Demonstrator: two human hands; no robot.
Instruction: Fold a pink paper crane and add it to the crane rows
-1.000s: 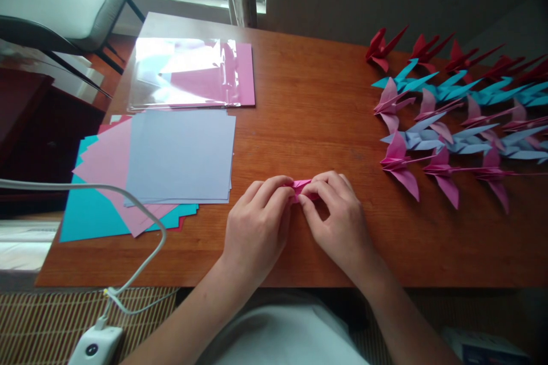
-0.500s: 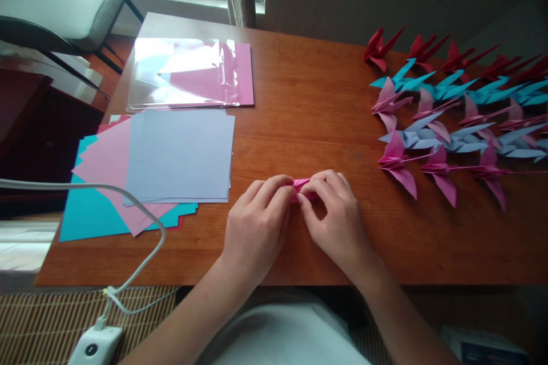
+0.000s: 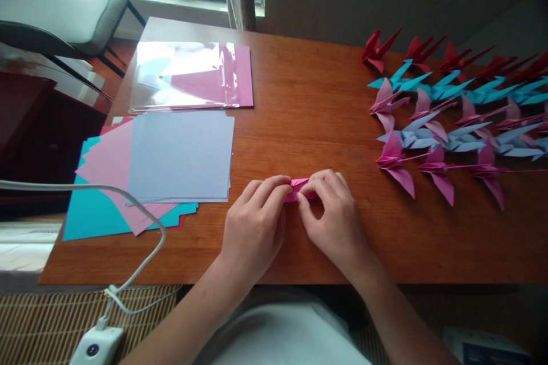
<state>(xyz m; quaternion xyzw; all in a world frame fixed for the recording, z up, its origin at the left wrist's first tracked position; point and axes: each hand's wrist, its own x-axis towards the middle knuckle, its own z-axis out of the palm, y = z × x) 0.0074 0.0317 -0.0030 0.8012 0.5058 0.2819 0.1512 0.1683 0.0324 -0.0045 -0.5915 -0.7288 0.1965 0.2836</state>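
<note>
Left hand (image 3: 254, 219) and right hand (image 3: 339, 217) pinched pink paper (image 3: 298, 184), partly hiding it.
Blue sheets (image 3: 182, 157) lay left of the fingers (image 3: 273, 187), cranes (image 3: 394, 159) right.

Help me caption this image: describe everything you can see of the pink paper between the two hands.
The pink paper is bright, thin-looking and folded into a small, narrow piece, with a slanting fold line and a lighter facet near its far edge. It lies roughly crosswise, close to the near edge of the wooden table. The left hand pinches one end and the right hand the other; fingers hide much of both. Whether it touches the table cannot be told.
</note>
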